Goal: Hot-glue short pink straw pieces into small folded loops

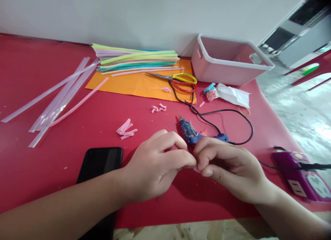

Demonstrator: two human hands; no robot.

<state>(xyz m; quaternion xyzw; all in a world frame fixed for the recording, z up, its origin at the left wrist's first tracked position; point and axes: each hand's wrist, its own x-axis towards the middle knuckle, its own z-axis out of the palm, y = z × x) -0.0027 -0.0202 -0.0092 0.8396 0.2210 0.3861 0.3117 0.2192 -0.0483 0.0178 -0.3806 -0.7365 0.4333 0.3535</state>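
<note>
My left hand (pixel 161 164) and my right hand (pixel 227 167) meet low over the red table, fingertips pinched together. A small pink pipe cleaner piece (pixel 196 169) peeks out between them, mostly hidden by the fingers. Just beyond the hands lies a blue glue gun (pixel 190 131), its nozzle pointing away from me. Short cut pink pipe cleaner pieces (pixel 126 129) are heaped to the left, and several curled pink pieces (pixel 158 108) sit farther back. Scissors (pixel 172 78) with one yellow and one red handle rest on an orange sheet (pixel 124 86).
Pipe cleaners (pixel 137 60) are stacked at the wall beside a pale pink bin (pixel 227 69). Glue sticks (pixel 62 95) lie left; a black phone (pixel 103 160) is under my left forearm. Fuzzy flowers (pixel 211 94) lie right of the scissors. A black cord (pixel 252 126) loops near a purple power strip (pixel 302 178).
</note>
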